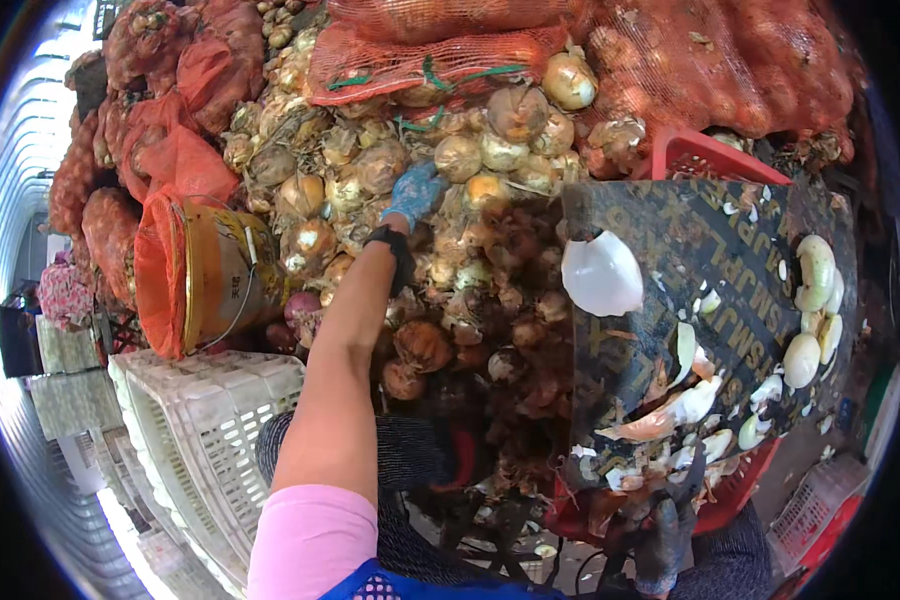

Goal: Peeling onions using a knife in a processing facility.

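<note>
My left hand (pixel 415 192), in a blue glove, reaches into a heap of onions (pixel 303 193). Its fingers touch the pile beside a yellow-brown onion (pixel 457 158), with nothing visibly lifted in them. Low on the right, my right hand (pixel 662 545) wears a grey glove and is closed around what looks like a knife (pixel 692 478), its dark blade pointing up at the board's near edge. On the dark printed board (pixel 690 240) lie a large white onion piece (pixel 602 274), peeled white pieces (pixel 802 360) and skin scraps (pixel 665 415).
Red mesh sacks of onions (pixel 710 65) line the far side. A yellow bucket (pixel 225 265) with red netting stands left, above a white plastic crate (pixel 205 410). Red tubs (pixel 715 160) show behind and below the board. Another pale crate (pixel 818 510) stands at lower right.
</note>
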`<state>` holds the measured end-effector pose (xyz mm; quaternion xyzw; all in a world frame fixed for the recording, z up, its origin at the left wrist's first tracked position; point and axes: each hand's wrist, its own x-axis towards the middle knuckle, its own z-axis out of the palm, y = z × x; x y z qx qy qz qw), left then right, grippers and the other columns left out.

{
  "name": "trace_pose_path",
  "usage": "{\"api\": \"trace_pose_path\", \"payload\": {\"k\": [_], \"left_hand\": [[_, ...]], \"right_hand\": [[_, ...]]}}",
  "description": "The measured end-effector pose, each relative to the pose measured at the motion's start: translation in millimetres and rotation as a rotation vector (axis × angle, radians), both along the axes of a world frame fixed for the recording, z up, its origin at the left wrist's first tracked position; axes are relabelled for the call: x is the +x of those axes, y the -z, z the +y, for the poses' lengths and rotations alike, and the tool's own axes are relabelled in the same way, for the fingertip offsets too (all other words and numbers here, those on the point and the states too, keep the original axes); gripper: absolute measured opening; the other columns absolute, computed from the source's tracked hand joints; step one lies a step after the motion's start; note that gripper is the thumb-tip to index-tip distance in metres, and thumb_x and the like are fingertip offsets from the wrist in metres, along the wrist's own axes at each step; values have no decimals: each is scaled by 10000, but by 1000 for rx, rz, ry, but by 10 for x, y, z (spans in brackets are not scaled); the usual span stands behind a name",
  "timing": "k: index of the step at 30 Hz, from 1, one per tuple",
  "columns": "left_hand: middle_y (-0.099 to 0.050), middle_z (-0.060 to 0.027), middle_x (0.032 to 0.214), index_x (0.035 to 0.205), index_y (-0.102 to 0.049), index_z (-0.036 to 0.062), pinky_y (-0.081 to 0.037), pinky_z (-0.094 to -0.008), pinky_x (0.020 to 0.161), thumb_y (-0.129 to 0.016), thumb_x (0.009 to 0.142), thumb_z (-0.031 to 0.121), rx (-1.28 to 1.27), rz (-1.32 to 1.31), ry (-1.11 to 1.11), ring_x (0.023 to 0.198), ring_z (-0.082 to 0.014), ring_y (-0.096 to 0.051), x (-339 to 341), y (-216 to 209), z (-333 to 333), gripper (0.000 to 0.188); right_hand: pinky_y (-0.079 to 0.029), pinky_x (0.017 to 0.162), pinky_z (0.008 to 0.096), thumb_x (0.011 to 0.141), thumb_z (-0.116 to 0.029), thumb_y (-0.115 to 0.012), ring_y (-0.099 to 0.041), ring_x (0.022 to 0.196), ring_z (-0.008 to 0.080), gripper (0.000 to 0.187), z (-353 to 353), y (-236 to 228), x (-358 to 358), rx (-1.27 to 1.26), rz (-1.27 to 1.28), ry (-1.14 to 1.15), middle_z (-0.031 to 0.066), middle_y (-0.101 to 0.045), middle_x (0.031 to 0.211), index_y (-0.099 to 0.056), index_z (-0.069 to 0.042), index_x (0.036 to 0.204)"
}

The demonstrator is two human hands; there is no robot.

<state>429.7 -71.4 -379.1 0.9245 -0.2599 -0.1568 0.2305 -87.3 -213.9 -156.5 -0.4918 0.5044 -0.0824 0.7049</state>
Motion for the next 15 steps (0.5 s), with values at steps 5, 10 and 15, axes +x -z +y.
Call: {"api": "trace_pose_path", "payload": {"k": [5, 10, 15], "left_hand": [[-582, -225, 1108, 1078, -600, 43, -415, -444, 899, -521, 750, 326, 117, 6, -3, 1058, -388, -521, -19, -193, -131, 441], [-584, -230, 1091, 1053, -601, 16, -421, -454, 885, -536, 769, 337, 286, 20, 111, 1035, -393, -530, 54, -187, -121, 434], [-539, -234, 1162, 1017, -609, 1, -430, -468, 879, -510, 800, 287, 226, -16, 177, 1042, -393, -527, 70, -384, -141, 372]], "right_hand": [[-422, 532, 225, 838, -361, -575, -543, 593, 123, 508, 82, 13, -29, -52, -2, 68, 50, -577, 712, -505, 58, 1116], [-404, 507, 222, 837, -354, -589, -512, 553, 109, 595, -7, 22, -51, -11, 0, -40, 46, -566, 689, -429, 53, 1241], [-383, 473, 216, 844, -332, -588, -490, 511, 108, 734, 29, 88, -192, -86, 25, 108, 36, -555, 666, -223, 18, 1375]]}}
